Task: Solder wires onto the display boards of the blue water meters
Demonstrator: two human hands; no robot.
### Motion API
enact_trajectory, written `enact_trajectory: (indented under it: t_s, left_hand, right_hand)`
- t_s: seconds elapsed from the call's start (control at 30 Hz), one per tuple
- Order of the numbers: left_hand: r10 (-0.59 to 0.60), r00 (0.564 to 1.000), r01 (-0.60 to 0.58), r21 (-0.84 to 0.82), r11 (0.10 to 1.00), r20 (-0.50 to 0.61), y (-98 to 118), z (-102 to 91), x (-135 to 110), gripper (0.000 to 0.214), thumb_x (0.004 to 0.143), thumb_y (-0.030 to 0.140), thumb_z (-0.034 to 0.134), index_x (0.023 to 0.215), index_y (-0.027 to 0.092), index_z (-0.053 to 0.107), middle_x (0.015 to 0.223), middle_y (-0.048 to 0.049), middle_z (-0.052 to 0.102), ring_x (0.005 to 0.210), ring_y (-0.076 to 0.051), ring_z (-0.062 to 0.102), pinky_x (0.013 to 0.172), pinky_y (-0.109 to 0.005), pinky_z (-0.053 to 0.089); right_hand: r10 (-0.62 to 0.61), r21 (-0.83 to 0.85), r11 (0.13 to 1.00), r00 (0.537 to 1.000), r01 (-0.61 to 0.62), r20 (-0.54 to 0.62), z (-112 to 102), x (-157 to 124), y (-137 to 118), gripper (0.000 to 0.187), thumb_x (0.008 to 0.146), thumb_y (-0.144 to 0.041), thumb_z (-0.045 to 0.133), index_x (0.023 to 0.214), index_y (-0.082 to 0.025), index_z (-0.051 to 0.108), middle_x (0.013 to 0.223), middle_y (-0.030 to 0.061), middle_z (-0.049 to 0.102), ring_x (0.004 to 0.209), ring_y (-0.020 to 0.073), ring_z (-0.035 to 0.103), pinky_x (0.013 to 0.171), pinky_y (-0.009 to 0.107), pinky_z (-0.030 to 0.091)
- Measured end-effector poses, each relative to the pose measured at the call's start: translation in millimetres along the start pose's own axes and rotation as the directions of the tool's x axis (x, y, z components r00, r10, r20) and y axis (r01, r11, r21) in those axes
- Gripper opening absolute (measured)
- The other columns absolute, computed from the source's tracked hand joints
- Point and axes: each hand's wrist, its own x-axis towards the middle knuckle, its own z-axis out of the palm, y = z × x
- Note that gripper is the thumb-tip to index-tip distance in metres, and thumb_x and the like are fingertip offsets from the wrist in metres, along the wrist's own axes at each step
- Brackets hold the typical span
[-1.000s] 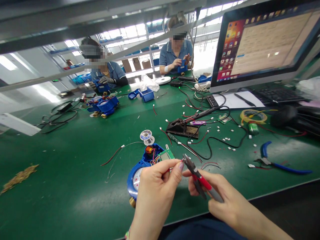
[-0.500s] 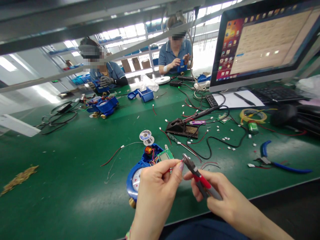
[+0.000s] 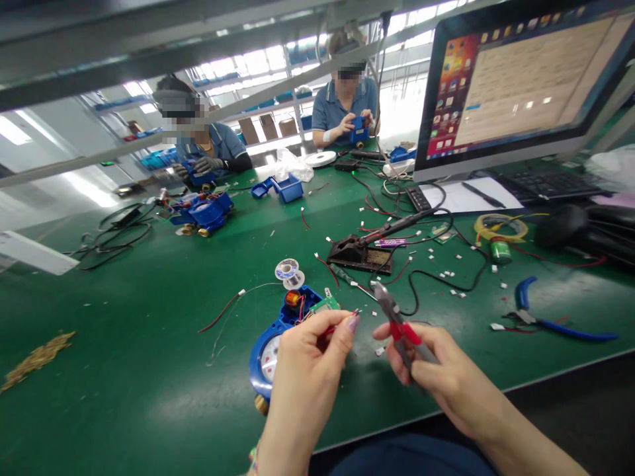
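Observation:
My left hand point(image 3: 310, 354) pinches the end of a thin red wire point(image 3: 331, 326) that runs from the blue water meter point(image 3: 272, 344) lying on the green table point(image 3: 149, 370). The meter is open, with a green circuit board point(image 3: 325, 304) and a small copper coil point(image 3: 294, 298) showing. My right hand point(image 3: 431, 370) grips red-handled cutters point(image 3: 394, 317), their jaws pointing up and left, a little apart from the wire's tip.
A solder spool point(image 3: 289, 272), a soldering iron on its black stand point(image 3: 362, 253), blue-handled pliers point(image 3: 550, 317), tape rolls point(image 3: 501, 228) and loose wire scraps lie about. A monitor point(image 3: 520, 86) and keyboard stand at right. Two people work on blue meters across the table.
The cutters have drawn back up and to the right from the wire's end, and a small white bit now lies on the table below them. My left hand has barely shifted.

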Motion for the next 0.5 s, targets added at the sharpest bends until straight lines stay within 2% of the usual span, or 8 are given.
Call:
enact_trajectory:
  t_s: [0.1, 0.2, 0.33, 0.4, 0.5]
  left_hand:
    - [0.008, 1.000, -0.009, -0.031, 0.999, -0.015, -0.3, -6.4, -1.7, 0.024, 0.081, 0.037, 0.054, 0.078, 0.016, 0.065, 0.057, 0.0012, 0.056, 0.052, -0.010, 0.048, 0.050, -0.018, 0.039]
    - [0.006, 0.998, -0.009, -0.041, 0.999, -0.061, -2.3, -24.0, -8.8, 0.022, 0.081, 0.037, 0.055, 0.080, 0.018, 0.066, 0.067, -0.0003, 0.062, 0.053, -0.009, 0.050, 0.049, -0.017, 0.043]
    - [0.032, 0.974, -0.039, -0.028, 0.999, -0.222, -16.3, -57.5, -18.8, 0.018, 0.077, 0.037, 0.062, 0.081, 0.020, 0.068, 0.071, 0.0003, 0.064, 0.060, -0.010, 0.057, 0.055, -0.017, 0.048]
    - [0.005, 0.945, -0.016, -0.033, 0.999, -0.327, -25.5, -70.1, -21.8, 0.018, 0.075, 0.037, 0.066, 0.085, 0.021, 0.068, 0.075, 0.0005, 0.066, 0.068, -0.012, 0.061, 0.064, -0.017, 0.051]
    - [-0.043, 0.899, 0.030, -0.036, 0.999, -0.436, -34.0, -77.5, -23.4, 0.023, 0.074, 0.038, 0.067, 0.091, 0.022, 0.066, 0.074, 0.0018, 0.068, 0.071, -0.012, 0.063, 0.069, -0.017, 0.052]
  right_hand:
    - [0.170, 0.335, 0.929, 0.985, -0.155, -0.015, -27.8, 15.6, 2.0, 0.037, 0.059, -0.021, 0.058, 0.096, -0.014, 0.060, 0.072, 0.0019, 0.056, 0.065, 0.0136, 0.049, 0.061, 0.024, 0.041]
    - [0.287, 0.429, 0.860, 0.957, -0.277, 0.044, -61.4, 26.0, 4.6, 0.037, 0.071, -0.036, 0.049, 0.095, -0.011, 0.061, 0.083, 0.0089, 0.057, 0.077, 0.0186, 0.054, 0.077, 0.035, 0.045]
    - [0.407, 0.426, 0.814, 0.911, -0.395, 0.067, -94.2, 23.8, 4.1, 0.040, 0.082, -0.036, 0.038, 0.093, -0.006, 0.062, 0.078, 0.0111, 0.058, 0.073, 0.0165, 0.056, 0.075, 0.030, 0.046]
    - [0.434, 0.381, 0.824, 0.899, -0.419, 0.051, -101.8, 19.1, 0.5, 0.043, 0.084, -0.037, 0.035, 0.095, -0.006, 0.062, 0.076, 0.0095, 0.057, 0.068, 0.0146, 0.055, 0.068, 0.026, 0.045]
    - [0.444, 0.257, 0.867, 0.896, -0.426, -0.012, -105.9, 14.9, -5.3, 0.047, 0.086, -0.043, 0.032, 0.100, -0.008, 0.060, 0.076, 0.0075, 0.056, 0.063, 0.0134, 0.054, 0.060, 0.024, 0.044]
